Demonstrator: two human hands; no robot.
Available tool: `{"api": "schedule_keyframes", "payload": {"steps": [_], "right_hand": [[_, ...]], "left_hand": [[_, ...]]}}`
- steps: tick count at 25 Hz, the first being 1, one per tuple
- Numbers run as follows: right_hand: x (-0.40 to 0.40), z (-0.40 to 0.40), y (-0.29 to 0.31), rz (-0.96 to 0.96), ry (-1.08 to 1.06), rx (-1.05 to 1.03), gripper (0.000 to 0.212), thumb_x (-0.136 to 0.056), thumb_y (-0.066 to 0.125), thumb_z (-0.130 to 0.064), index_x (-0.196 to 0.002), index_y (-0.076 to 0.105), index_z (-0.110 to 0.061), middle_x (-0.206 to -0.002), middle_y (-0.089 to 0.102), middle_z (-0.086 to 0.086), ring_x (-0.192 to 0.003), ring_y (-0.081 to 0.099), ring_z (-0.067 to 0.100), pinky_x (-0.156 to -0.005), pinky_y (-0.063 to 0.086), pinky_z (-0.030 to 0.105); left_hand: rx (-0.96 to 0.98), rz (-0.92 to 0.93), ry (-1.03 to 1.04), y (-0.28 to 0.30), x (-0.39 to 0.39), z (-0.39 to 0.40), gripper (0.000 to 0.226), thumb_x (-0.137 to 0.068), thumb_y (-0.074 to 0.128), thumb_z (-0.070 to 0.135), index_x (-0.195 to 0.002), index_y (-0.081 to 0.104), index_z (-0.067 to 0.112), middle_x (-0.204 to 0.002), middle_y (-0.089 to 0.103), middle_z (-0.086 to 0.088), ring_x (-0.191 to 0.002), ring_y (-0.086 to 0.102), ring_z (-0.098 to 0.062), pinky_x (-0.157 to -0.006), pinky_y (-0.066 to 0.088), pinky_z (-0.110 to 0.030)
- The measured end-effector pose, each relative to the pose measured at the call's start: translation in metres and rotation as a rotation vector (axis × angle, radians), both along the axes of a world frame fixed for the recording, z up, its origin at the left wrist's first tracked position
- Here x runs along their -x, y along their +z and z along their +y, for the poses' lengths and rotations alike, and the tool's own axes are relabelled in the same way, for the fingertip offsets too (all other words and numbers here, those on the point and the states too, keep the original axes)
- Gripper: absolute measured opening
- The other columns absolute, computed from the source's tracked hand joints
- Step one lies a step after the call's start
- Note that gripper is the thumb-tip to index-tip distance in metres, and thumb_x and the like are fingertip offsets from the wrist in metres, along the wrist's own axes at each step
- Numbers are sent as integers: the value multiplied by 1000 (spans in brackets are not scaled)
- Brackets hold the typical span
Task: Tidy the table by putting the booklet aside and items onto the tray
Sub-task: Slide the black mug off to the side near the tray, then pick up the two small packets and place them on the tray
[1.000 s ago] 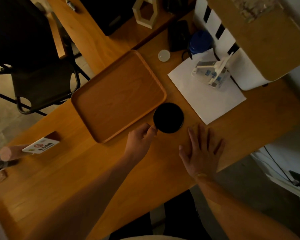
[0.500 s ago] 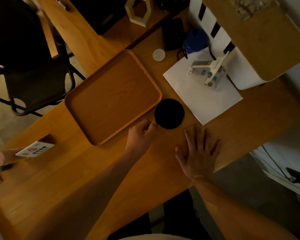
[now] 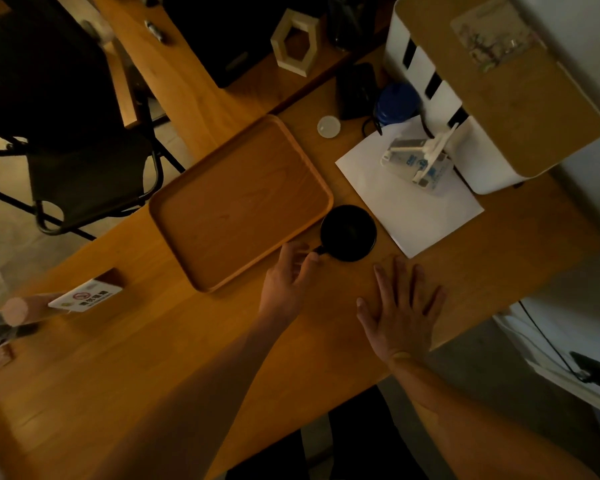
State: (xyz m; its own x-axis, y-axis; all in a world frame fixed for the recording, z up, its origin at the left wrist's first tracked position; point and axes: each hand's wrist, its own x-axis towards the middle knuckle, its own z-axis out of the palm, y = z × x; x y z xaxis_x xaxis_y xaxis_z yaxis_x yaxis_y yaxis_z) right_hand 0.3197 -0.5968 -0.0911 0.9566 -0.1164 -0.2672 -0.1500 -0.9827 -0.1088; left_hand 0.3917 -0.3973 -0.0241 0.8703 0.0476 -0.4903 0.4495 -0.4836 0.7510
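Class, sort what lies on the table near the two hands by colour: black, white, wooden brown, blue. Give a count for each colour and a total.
Black: 1, the mug
White: 3, the sheet of paper, the small round lid, the little stand on the paper
Wooden brown: 1, the tray
Blue: 1, the round blue container
Total: 6

Both forearms are bare to each hand, left hand (image 3: 286,284) and right hand (image 3: 404,311), no sleeves visible.
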Motion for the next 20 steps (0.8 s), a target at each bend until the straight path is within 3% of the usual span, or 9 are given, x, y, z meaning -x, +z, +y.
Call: {"api": "schedule_keyframes", "payload": {"steps": [4,7,11,14,16,17,20], "right_hand": [[-5,2,19,73,22,-25,73,-91,24,-67,-154,16,-32,-163,14,7,-150,6,34,-115,-4,64],[-14,4,43,191,70,-2,71,-93,36,-58,-154,16,-29,-163,13,11,-149,9,38,-114,12,64],[-32,9,78,350,149,-74,62,-97,42,-45,-152,19,-30,-162,14,6,-146,21,31,-109,38,45],[-44,24,97,514,265,-171,55,-99,42,-41,-150,28,-29,-157,29,1,-136,39,24,-102,45,39],[-48,39,109,629,357,-181,52,-100,41,-42,-150,30,-29,-150,42,-1,-116,57,19,-91,50,32],[-49,49,116,678,403,-181,52,-100,39,-42,-150,30,-29,-148,44,-1,-107,61,16,-87,51,29],[-44,80,126,723,529,-181,52,-100,39,-43,-150,30,-29,-150,42,1,-110,60,16,-85,51,25]], "left_hand": [[-68,72,70,1,33,32,44,-88,41,67,-114,53,33,-110,61,8,-93,60,-6,-73,52,-32],[-239,194,36,3,66,63,35,-96,44,54,-117,55,28,-116,55,2,-88,56,-8,-76,52,-35],[-291,368,-38,16,98,89,39,-99,43,46,-126,57,22,-127,53,-3,-104,58,-21,-80,47,-35],[-261,444,-51,32,116,99,35,-99,47,41,-119,62,18,-115,66,-7,-100,63,-22,-77,46,-31],[-251,455,-56,45,129,105,34,-98,47,41,-118,63,18,-113,67,-7,-98,63,-22,-78,47,-31],[-237,458,-51,52,135,109,36,-97,47,42,-120,61,19,-116,66,-7,-100,63,-21,-81,48,-33],[-238,488,-52,68,152,127,42,-97,46,46,-130,56,22,-127,60,-4,-107,59,-20,-85,49,-35]]}}
